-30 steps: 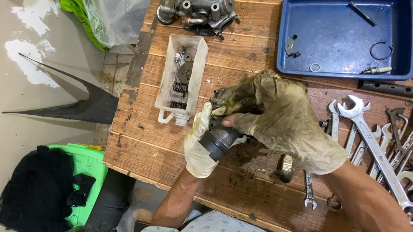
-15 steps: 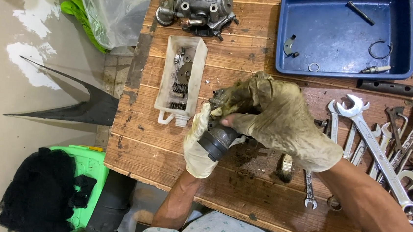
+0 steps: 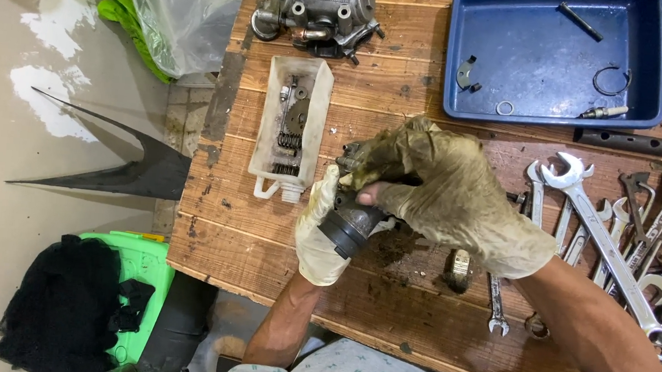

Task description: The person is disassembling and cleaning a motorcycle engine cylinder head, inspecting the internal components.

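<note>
Both gloved hands, the left hand and right hand, close their grip on a greasy dark cylindrical part above the wooden bench.

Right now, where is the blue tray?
In the head view, the blue tray sits at the table's far right, above the wrenches and right of the metal engine part.
</note>
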